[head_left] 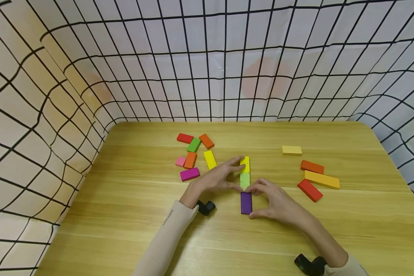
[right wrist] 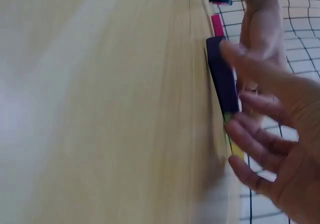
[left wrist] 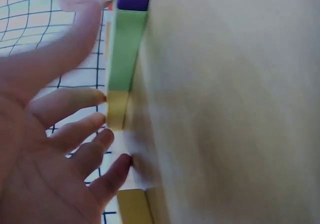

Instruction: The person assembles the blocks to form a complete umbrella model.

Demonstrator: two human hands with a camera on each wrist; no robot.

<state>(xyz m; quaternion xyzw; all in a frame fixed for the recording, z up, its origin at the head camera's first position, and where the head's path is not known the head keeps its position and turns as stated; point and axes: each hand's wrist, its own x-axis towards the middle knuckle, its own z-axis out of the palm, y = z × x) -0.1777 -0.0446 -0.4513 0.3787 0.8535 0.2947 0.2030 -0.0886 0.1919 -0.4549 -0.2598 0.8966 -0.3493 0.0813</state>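
In the head view, a yellow block [head_left: 247, 165], a light green block [head_left: 245, 181] and a purple block [head_left: 246, 203] lie end to end in a line. My left hand [head_left: 218, 177] spreads along the line's left side, fingertips on the yellow block and thumb by the joint between green and purple. My right hand [head_left: 276, 203] holds the purple block lengthwise, thumb at its near end and index finger at its far end. The right wrist view shows the purple block [right wrist: 222, 76] beside that thumb. Part of the yellow block is hidden behind left fingers.
Left of the line lie several loose blocks, among them a yellow one [head_left: 210, 160], a magenta one [head_left: 189, 174] and a green one [head_left: 194, 145]. On the right are a long orange-yellow block [head_left: 322, 179] and a red one [head_left: 309, 190]. Black netting [head_left: 207, 76] stands behind the table.
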